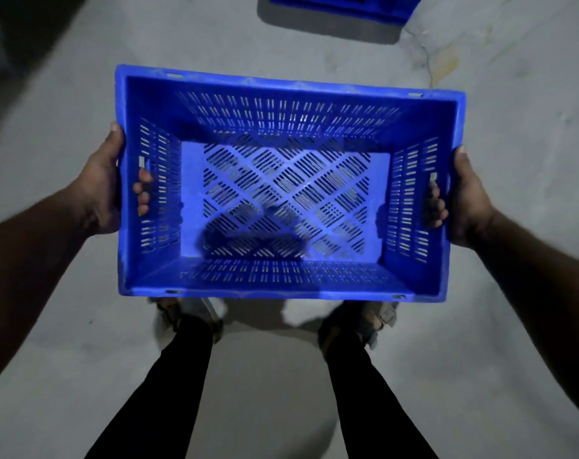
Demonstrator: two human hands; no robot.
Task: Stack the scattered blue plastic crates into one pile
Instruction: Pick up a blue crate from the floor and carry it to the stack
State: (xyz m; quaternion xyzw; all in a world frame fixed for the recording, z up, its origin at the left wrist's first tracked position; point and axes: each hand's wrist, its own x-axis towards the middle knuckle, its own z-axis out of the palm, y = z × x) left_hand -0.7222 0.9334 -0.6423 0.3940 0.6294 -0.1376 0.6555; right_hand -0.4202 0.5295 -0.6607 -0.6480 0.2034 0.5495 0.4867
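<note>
Now you're mid-carry — left hand and right hand grip the blue crate's end handles; next, set it squarely onto the far crate.

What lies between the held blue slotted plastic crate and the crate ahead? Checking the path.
Bare grey concrete floor in the head view; only the far crate's shadow crosses it.

Blue slotted crate, open side up and empty, is held up off the floor, roughly level, long sides running left to right. Another blue crate sits on the floor at the far edge, mostly cut off.
</note>
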